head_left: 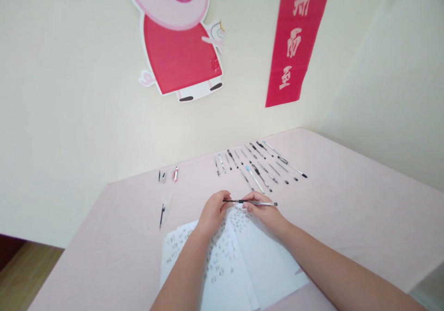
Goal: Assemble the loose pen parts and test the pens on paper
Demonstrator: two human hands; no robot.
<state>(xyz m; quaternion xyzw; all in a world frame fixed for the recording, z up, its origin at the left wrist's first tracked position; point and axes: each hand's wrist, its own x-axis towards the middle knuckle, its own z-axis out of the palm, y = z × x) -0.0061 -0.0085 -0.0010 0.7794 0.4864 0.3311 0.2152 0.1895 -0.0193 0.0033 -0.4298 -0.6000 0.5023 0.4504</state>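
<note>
Both my hands hold one thin pen [258, 203] level above the white sheets [236, 264] covered in handwriting. My left hand [213, 211] pinches its dark left end. My right hand [265, 211] grips its middle, and the clear barrel sticks out to the right. Beyond the hands, a row of several pens [258, 163] lies on the pink table [347, 209].
A pen with a clear cap [163, 213] lies to the left of the sheets. Two small caps or erasers [169, 176] sit near the table's far left edge. The wall behind carries a cartoon pig cutout [180, 38] and a red banner [294, 38].
</note>
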